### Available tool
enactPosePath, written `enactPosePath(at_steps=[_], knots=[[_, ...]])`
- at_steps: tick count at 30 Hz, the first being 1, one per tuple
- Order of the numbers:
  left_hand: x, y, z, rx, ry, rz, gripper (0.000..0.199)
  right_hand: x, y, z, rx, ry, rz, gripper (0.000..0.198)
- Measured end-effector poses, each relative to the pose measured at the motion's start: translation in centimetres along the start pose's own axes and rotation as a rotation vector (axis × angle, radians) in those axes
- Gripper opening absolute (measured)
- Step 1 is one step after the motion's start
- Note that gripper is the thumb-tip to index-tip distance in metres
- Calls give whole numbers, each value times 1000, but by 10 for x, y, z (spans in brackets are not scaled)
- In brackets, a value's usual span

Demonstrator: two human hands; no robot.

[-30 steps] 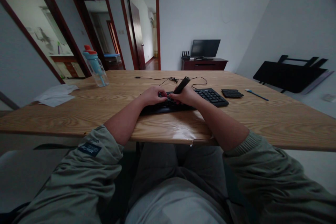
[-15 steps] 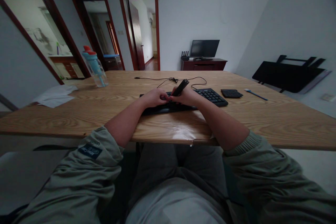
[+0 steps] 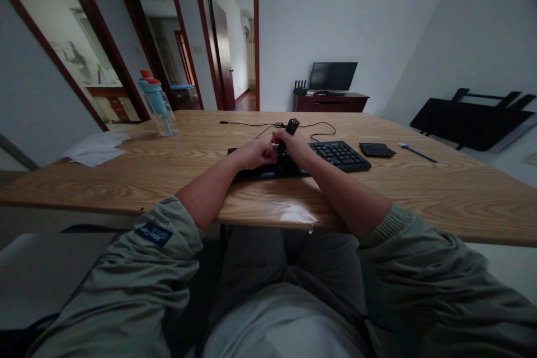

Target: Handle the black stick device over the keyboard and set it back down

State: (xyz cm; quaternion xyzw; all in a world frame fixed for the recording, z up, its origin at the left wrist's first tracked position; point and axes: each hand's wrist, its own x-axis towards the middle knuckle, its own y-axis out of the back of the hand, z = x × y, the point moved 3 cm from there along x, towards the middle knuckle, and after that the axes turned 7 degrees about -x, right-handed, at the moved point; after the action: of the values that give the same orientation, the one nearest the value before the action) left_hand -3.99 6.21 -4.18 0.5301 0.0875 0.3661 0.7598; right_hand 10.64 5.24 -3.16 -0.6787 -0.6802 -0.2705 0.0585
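Observation:
A black computer keyboard (image 3: 342, 155) lies near the front edge of the wooden table, its left part mostly covered by my hands. My right hand (image 3: 293, 145) grips a thick black cylindrical tool (image 3: 289, 131), which stands nearly upright with its lower end down at the keys. What kind of tool it is, I cannot tell, as its tip is hidden. Close beside it, my left hand (image 3: 258, 155) rests on the keyboard with fingers curled together near the tool's lower end. Whether those fingers pinch something small is not visible.
Behind the keyboard runs its black cable (image 3: 247, 123), partly bundled. To the right lie a flat black piece (image 3: 376, 149) and a thin blue brush (image 3: 419, 152) with a pale tip. White paper (image 3: 97, 148) and a clear bottle (image 3: 161, 109) with a red-and-blue lid occupy the left side.
The black tool has gone from leaning right to nearly upright in my right hand, whose grip has shifted. My left hand stays on the keyboard. The whole view has shifted slightly.

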Motion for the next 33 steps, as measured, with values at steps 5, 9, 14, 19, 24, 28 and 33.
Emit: enactPosePath(at_steps=[5, 9, 14, 19, 24, 28, 33], knots=[[-7, 21, -6, -47, 39, 23, 25, -1, -36, 4, 362, -242, 261, 28], [-27, 58, -26, -104, 161, 299, 35, 1, -43, 7, 418, -171, 307, 25], [-38, 71, -46, -123, 197, 480, 35, 1, -38, 12, 436, -223, 376, 25], [-33, 64, -48, -115, 208, 480, 35, -1, -34, 10, 443, -237, 348, 24], [-35, 65, -44, -115, 211, 511, 34, 2, -30, 15, 506, -197, 316, 25], [-35, 65, -42, -125, 210, 507, 33, 6, -34, 18, 398, -88, 244, 29], [-34, 64, -39, -119, 210, 496, 31, 12, -38, 22, 184, 26, 187, 30]])
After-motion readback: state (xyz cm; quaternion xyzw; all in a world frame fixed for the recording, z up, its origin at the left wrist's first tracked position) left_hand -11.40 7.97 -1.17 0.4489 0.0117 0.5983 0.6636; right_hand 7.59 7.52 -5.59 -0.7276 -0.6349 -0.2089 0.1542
